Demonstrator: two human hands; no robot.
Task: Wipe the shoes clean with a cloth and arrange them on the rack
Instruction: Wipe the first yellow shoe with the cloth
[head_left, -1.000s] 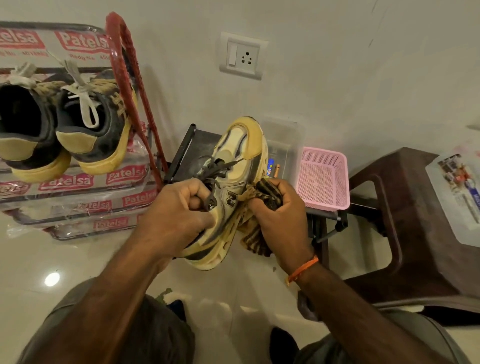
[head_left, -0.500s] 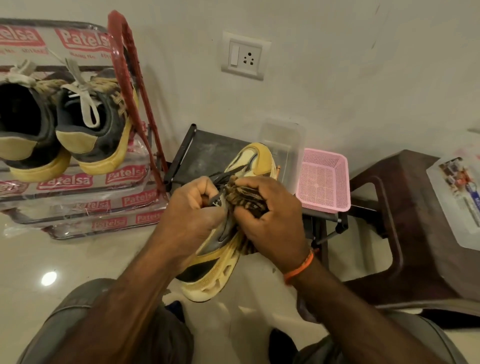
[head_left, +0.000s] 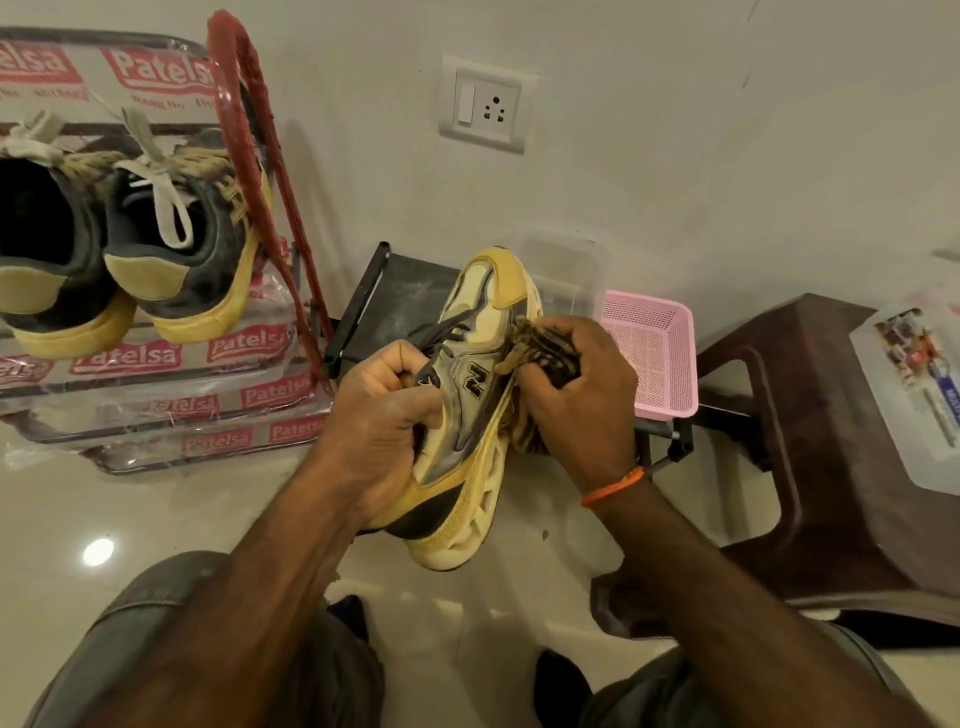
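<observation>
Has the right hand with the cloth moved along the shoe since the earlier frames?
Yes. The right hand with the cloth now sits nearer the pink basket, on the shoe's right side.

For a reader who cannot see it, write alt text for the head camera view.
A person's left hand grips a yellow sneaker while the right hand presses a striped cloth against its side. Two dark sneakers sit on a rack to the left.

Left hand (head_left: 382, 415) curled in grip, right hand (head_left: 576, 400) seemingly fisted
</observation>
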